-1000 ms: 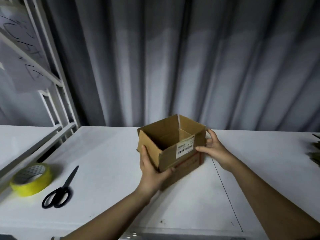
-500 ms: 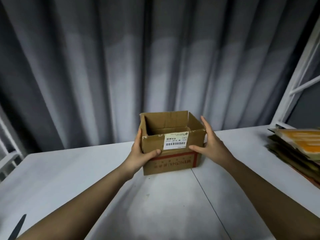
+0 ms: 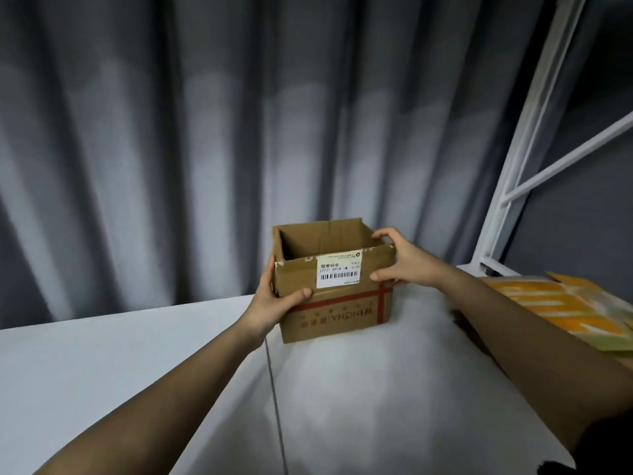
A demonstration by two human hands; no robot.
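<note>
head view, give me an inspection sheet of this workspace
surface: white table, one thin dark seam line across it
job's things: cardboard box, upright, top open, white barcode label on its front, print upside down
clutter: stack of flattened orange cartons at the right edge
hands: left hand grips the box's near left corner; right hand grips its right rim
cables: nothing seen
surroundings: grey curtain behind, white shelf frame at right
</note>
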